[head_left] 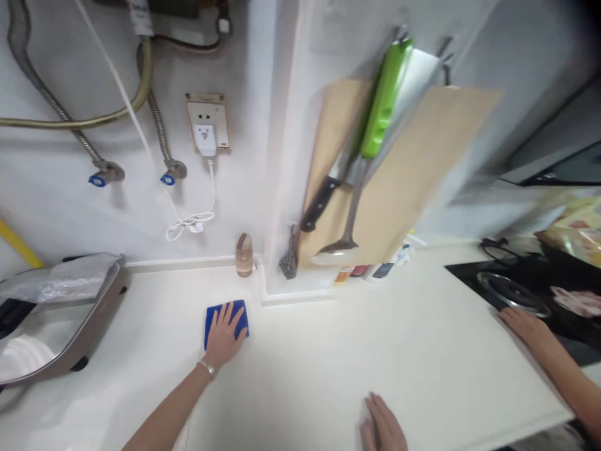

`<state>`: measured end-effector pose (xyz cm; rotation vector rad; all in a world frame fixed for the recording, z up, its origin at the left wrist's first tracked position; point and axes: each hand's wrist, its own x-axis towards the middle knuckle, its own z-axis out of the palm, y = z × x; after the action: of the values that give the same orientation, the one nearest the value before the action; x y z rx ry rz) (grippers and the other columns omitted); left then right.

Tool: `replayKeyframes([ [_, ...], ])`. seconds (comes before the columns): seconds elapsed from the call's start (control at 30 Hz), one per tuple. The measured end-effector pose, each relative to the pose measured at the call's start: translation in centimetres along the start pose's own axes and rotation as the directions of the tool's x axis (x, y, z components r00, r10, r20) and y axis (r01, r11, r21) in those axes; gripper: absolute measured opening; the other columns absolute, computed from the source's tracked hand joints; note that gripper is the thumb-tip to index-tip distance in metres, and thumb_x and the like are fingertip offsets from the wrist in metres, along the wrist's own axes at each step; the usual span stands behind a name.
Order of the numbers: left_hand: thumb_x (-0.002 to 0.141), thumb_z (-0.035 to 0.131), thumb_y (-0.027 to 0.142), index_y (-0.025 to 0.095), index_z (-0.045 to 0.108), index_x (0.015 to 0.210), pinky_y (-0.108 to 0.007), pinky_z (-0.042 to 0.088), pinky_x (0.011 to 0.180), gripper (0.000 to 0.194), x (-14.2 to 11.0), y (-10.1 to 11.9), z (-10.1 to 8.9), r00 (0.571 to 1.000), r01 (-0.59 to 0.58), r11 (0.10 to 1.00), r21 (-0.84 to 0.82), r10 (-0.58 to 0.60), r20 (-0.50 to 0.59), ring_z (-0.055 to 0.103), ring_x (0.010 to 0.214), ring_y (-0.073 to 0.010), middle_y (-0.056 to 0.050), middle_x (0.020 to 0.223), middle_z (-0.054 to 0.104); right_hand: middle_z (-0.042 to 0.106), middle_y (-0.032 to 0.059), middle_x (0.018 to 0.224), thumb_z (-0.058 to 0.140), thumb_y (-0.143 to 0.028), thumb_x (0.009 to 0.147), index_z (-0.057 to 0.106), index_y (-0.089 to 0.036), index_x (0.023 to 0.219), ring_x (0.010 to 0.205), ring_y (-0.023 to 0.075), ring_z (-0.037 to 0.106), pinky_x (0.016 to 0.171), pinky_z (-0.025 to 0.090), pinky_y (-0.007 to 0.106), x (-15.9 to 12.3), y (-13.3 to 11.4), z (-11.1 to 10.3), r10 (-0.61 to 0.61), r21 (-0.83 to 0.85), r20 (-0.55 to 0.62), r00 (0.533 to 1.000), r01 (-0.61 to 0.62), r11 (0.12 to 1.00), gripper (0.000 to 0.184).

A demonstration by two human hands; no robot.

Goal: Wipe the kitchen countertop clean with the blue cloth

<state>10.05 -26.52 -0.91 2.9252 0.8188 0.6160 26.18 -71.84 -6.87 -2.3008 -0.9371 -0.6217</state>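
Observation:
My left hand lies flat on a small blue cloth on the white countertop, fingers spread over it, with a thin bracelet at the wrist. My right hand rests flat on the counter at the bottom edge, fingers stretched out and holding nothing. Another person's hand lies at the counter's right end beside the black gas hob, with its forearm coming in from the lower right.
Two wooden cutting boards, a green-handled tool, a knife and a ladle hang on the wall. A small brown bottle stands at the wall. A metal appliance sits left. Hoses, valves and a socket with charger are on the wall.

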Motion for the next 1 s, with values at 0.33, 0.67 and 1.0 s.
replayKeyframes([
  [0.33,0.088,0.051,0.042,0.023,0.034,0.154,-0.072,0.014,0.12,0.07,-4.4,23.7,3.4,0.992,-0.008,0.948,-0.318,0.047,0.115,0.01,0.152,-0.0409,-0.015,0.164,0.022,0.059,0.0144,0.135,0.044,-0.035,0.098,0.055,-0.016,0.132,0.13,0.0265,0.051,0.11,0.046,0.051,0.5,-1.8,-0.9,0.094,0.062,0.016,0.995,-0.095,0.994,0.04],
  [0.67,0.099,0.03,0.035,0.019,0.025,0.155,-0.051,0.038,0.118,0.059,-3.3,24.8,2.6,0.987,0.066,0.729,-0.682,0.053,0.152,0.04,0.144,-0.0229,-0.016,0.155,0.042,0.061,0.0146,0.133,0.039,-0.027,0.098,0.054,-0.017,0.13,0.127,0.0257,0.054,0.106,0.048,0.054,0.5,-0.8,-0.8,0.12,0.152,-0.033,0.992,-0.113,0.982,0.037],
  [1.0,0.097,0.035,0.039,0.005,0.047,0.143,-0.065,0.019,0.118,0.058,-7.8,6.5,-2.2,0.935,0.354,0.931,-0.084,-0.356,0.001,0.012,0.152,-0.0407,-0.027,0.157,0.033,0.038,0.006,0.158,0.04,-0.033,0.096,0.042,-0.025,0.148,0.15,0.0358,0.022,0.119,0.017,0.066,9.7,-10.2,2.3,-0.058,-0.027,0.341,0.938,0.071,0.997,0.052],
])
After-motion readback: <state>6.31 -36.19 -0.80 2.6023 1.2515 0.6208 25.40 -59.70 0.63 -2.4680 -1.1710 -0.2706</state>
